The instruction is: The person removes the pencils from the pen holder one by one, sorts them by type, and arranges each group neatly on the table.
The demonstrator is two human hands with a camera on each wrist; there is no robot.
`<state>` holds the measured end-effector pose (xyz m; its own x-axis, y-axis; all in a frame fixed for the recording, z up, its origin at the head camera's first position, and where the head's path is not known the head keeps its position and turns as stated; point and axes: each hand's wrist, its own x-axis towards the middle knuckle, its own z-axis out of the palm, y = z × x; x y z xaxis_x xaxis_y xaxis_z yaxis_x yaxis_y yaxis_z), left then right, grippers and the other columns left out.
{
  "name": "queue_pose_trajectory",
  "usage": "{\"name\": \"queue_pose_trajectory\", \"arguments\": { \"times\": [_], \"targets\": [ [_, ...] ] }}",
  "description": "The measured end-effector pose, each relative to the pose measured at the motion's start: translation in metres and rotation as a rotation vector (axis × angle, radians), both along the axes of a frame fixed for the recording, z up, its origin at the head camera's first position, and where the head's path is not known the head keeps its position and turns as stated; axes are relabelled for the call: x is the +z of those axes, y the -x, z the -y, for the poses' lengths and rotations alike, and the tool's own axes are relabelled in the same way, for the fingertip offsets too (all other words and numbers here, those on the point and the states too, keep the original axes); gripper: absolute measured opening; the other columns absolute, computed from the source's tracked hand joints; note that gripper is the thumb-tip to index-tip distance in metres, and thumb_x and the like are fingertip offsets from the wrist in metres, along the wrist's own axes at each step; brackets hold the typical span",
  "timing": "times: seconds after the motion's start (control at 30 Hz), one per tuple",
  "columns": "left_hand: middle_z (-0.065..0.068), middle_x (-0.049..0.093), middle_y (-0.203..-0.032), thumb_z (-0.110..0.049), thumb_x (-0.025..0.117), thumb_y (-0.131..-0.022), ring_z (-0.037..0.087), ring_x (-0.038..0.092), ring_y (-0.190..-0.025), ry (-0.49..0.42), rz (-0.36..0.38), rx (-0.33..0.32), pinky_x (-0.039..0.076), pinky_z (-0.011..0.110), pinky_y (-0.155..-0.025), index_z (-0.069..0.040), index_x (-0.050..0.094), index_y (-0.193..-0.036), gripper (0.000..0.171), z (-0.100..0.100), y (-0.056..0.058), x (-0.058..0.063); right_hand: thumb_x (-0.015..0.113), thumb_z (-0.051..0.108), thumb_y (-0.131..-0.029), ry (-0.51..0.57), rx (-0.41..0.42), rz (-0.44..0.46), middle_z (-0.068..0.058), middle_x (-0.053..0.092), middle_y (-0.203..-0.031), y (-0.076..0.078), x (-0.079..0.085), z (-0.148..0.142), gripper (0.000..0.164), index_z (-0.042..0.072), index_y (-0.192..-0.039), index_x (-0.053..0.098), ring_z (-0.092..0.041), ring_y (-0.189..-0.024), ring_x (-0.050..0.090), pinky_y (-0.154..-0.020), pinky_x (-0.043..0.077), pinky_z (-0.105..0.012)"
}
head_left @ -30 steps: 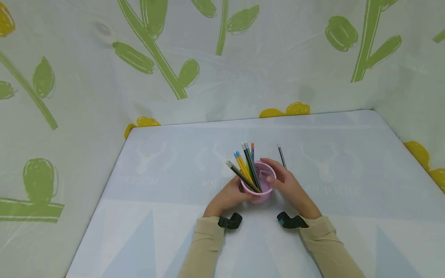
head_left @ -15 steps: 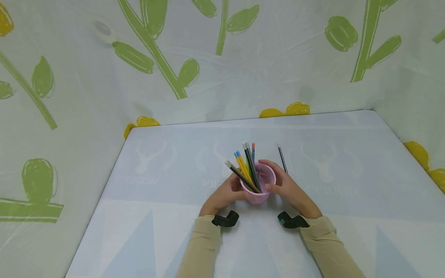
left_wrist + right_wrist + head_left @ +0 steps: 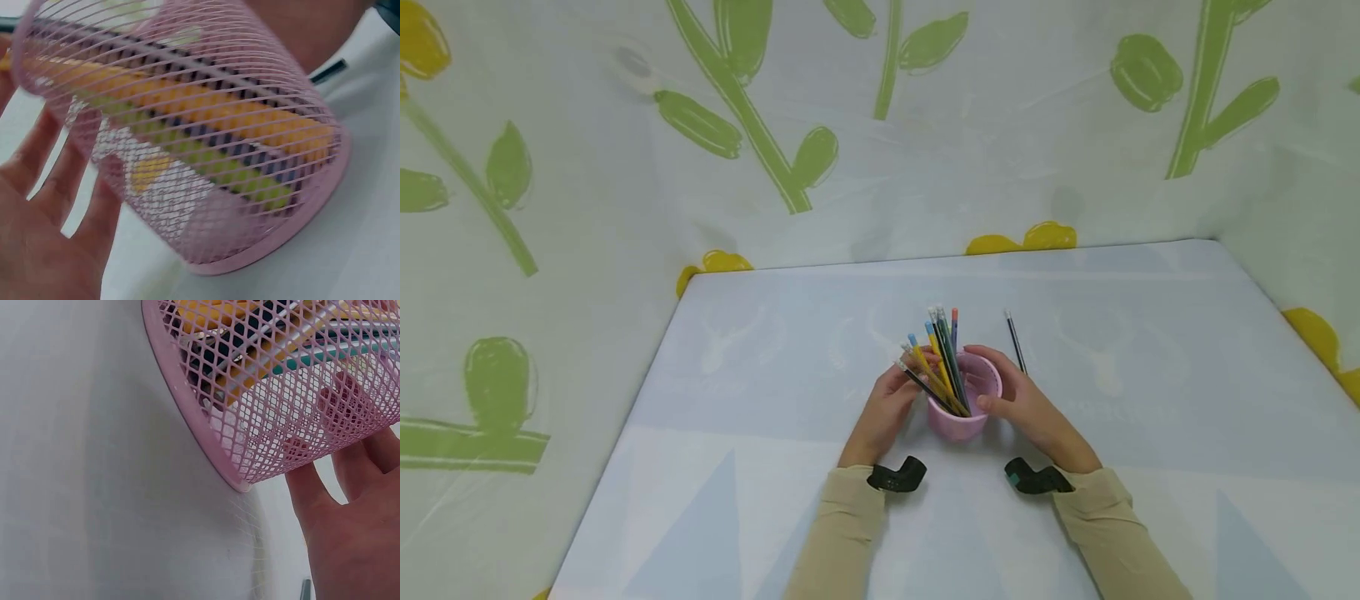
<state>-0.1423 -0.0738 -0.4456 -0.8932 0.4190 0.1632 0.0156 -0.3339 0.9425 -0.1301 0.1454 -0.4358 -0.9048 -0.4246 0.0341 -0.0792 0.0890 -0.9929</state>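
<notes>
A pink mesh pencil cup (image 3: pixel 957 429) stands on the table, tilted in both wrist views. Several pencils (image 3: pixel 951 367) lean toward its left side, some yellow, some dark, with one orange-tipped. My right hand (image 3: pixel 1033 417) grips the cup's right side, thumb at the rim and fingers against the mesh outside. At the left, my left hand (image 3: pixel 883 412) reaches around the leaning pencils with its thumb near a black pencil. In the left wrist view that hand's fingers (image 3: pixel 87 219) are spread and fairly straight beside the mesh. Pencil tips show through the mesh.
One dark pencil (image 3: pixel 1017 342) lies loose on the table (image 3: pixel 1150 333) beyond my right hand. A patterned curtain (image 3: pixel 1000 108) with green leaves rises behind the table's back edge. Black wrist cameras (image 3: pixel 898 475) sit at both cuffs.
My left hand's thumb has left the cup's front and moved up beside the pencils. The yellow pencils have spread apart. My right hand keeps its grip; the view has shifted slightly.
</notes>
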Motion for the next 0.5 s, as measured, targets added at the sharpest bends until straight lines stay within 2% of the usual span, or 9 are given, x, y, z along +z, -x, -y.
{"name": "queue_pose_trajectory", "arguments": {
  "times": [0.13,0.2,0.33,0.5],
  "targets": [
    [0.000,0.048,-0.127,-0.031,0.057,-0.085,0.014,0.037,-0.123,0.164,-0.053,0.060,0.024,0.037,-0.103,-0.011,0.061,-0.108,0.031,-0.003,0.000,0.000,0.054,0.008,-0.085,0.003,0.007,-0.004,-0.001,0.030,-0.138,0.000,0.001,-0.001,0.058,0.023,-0.136,0.031,-0.024,-0.125,0.028,-0.098,0.028,-0.051],
    [-0.002,0.051,-0.124,-0.034,0.059,-0.084,0.013,0.039,-0.121,0.215,-0.071,0.085,0.026,0.035,-0.102,-0.012,0.063,-0.105,0.030,-0.002,0.001,0.000,0.054,0.009,-0.085,0.001,0.008,-0.002,-0.001,0.031,-0.138,0.000,0.002,-0.001,0.058,0.023,-0.136,0.031,-0.024,-0.125,0.028,-0.098,0.028,-0.051],
    [-0.002,0.055,-0.119,-0.031,0.060,-0.084,0.012,0.043,-0.118,0.263,-0.090,0.117,0.032,0.034,-0.099,-0.012,0.066,-0.103,0.028,0.001,0.001,0.005,0.054,0.009,-0.084,0.010,0.011,-0.005,-0.002,0.032,-0.137,0.000,0.003,0.000,0.058,0.022,-0.136,0.031,-0.024,-0.126,0.028,-0.098,0.027,-0.052],
    [0.001,0.057,-0.114,-0.014,0.059,-0.085,0.015,0.048,-0.111,0.258,-0.098,0.148,0.040,0.033,-0.092,-0.003,0.064,-0.096,0.017,0.004,-0.004,0.021,0.054,0.009,-0.084,0.029,0.014,-0.004,-0.004,0.032,-0.137,-0.001,0.003,0.000,0.058,0.020,-0.136,0.031,-0.025,-0.126,0.028,-0.098,0.026,-0.053]
  ]
}}
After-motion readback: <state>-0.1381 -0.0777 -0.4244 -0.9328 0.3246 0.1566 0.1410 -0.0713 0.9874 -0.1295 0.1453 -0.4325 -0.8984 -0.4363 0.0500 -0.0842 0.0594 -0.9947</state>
